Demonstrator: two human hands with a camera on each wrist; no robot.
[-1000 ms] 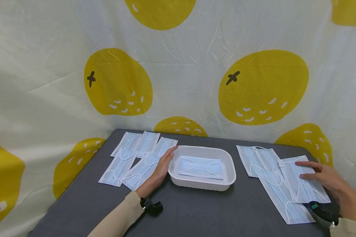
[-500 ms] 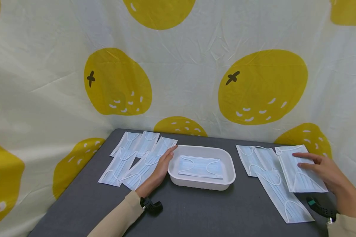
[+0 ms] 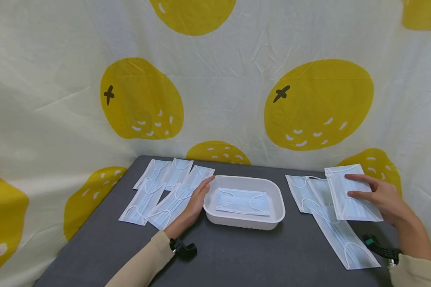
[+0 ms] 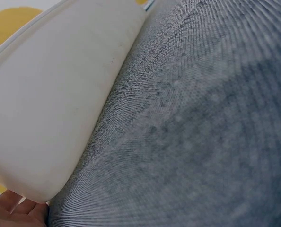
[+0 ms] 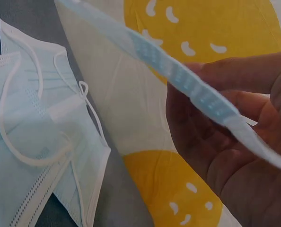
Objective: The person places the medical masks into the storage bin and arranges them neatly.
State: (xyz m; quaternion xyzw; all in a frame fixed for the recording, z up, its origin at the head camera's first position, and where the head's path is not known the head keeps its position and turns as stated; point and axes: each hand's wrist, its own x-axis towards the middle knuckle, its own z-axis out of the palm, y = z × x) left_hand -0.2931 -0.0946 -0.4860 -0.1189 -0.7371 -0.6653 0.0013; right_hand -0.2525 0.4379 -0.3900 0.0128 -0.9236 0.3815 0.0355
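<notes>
A light-blue face mask (image 3: 350, 199) with white ear loops is pinched in my right hand (image 3: 384, 199), raised above several other masks on the right. In the right wrist view the held mask (image 5: 192, 90) shows edge-on between thumb and fingers. Below it lie more masks (image 3: 344, 235), overlapping each other. My left hand (image 3: 194, 205) rests with straight fingers against the left side of a white plastic tub (image 3: 244, 224). One mask (image 3: 242, 202) lies flat inside the tub. In the left wrist view, the fingers (image 4: 24, 208) touch the tub's end wall.
Several more masks (image 3: 143, 203) lie overlapping on the left of the dark grey table (image 3: 237, 255), beside my left hand. Behind the table's far edge hangs a white curtain (image 3: 222, 99) with large yellow fruit prints.
My right hand has lifted the mask off the right-hand pile and moved it up and to the left. The left hand and the tub have stayed in place.
</notes>
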